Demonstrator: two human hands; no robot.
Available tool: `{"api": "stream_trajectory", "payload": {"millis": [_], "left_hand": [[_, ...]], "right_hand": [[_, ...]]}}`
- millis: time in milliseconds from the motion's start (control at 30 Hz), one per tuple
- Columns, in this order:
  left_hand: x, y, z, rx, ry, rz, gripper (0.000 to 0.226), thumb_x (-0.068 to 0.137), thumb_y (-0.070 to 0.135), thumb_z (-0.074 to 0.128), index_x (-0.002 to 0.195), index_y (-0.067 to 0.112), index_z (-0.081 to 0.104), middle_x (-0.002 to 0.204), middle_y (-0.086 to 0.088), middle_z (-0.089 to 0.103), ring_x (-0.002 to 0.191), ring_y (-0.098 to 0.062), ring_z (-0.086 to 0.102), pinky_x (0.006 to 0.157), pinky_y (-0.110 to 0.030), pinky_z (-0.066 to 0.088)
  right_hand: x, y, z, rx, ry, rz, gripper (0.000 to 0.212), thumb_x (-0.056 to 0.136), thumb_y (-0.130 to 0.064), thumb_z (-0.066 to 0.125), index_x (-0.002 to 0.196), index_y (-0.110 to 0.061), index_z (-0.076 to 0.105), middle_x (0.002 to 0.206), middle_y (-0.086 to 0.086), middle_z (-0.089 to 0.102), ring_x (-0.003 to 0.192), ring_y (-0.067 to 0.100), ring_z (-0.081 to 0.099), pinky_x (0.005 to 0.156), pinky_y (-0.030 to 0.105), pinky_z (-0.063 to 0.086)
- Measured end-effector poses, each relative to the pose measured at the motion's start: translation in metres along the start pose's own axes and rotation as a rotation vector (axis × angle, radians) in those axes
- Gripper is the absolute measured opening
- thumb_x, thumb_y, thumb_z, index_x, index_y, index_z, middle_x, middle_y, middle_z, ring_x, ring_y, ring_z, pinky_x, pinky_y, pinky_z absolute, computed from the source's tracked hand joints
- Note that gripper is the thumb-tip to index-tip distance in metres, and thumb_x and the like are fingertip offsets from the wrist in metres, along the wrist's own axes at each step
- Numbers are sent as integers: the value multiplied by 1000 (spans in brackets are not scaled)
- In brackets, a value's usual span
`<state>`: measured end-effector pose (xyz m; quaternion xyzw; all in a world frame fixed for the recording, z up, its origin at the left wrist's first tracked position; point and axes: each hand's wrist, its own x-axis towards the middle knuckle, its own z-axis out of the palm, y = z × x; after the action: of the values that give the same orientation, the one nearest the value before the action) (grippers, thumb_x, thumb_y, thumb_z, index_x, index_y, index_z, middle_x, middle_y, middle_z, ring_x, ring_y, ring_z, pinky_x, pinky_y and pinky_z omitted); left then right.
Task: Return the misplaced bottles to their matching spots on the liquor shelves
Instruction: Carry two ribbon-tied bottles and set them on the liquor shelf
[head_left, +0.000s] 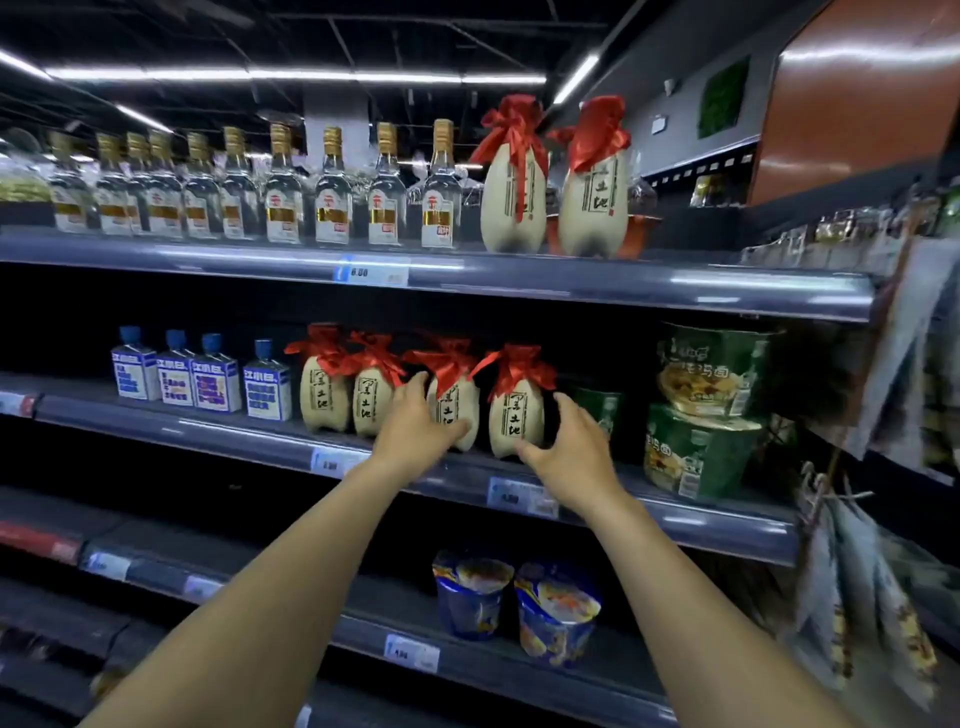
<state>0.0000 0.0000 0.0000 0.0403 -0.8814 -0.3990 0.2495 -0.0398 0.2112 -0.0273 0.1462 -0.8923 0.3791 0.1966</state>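
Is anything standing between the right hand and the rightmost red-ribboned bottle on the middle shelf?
Nothing visible does. The right hand is spread right beside the red-ribboned bottle, thumb near its base. The green noodle cup stands behind the hand, not between.

Both arms stretched forward, left hand (415, 423) flat, right hand (569, 449) loosely cupped, fingers spread
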Motion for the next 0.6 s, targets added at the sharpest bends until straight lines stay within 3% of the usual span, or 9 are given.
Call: {"api": "stream_trajectory", "payload": {"millis": [100,233,367,467,600], "left_hand": [[3,2,-1,23,34,9,96,78,38,85,154,10,33,154,-7,44,140,-25,44,115,-43,39],[11,-4,10,51,46,-20,98,74,44,85,152,11,35,150,-8,48,136,-27,46,111,-47,43],[23,-16,18,38,65,-48,92,70,49,86,143,14,43,133,-2,60,124,-24,56,100,-44,50],[28,-22,24,8,83,-35,77,69,49,88,128,20,49,104,13,60,101,-15,60,73,-24,44],[32,-26,32,-67,120,-29,82,66,51,90,130,19,49,101,14,60,93,-12,59,72,-23,42]], "right_hand": [[-2,-5,0,58,50,-51,82,77,-50,82,143,-29,39,132,-5,55,124,17,49,94,27,35],[6,-7,6,101,43,-34,68,66,-53,85,118,-37,45,100,-20,56,84,-5,51,68,12,37],[12,-6,16,116,20,23,67,63,-50,88,115,-30,51,98,-18,63,81,-10,56,59,9,38],[19,-5,22,112,16,51,60,65,-50,90,107,-31,50,95,-17,64,79,-7,59,56,10,40],[23,-7,26,145,49,87,57,63,-52,90,101,-33,52,91,-18,65,75,-8,61,48,6,41]]}}
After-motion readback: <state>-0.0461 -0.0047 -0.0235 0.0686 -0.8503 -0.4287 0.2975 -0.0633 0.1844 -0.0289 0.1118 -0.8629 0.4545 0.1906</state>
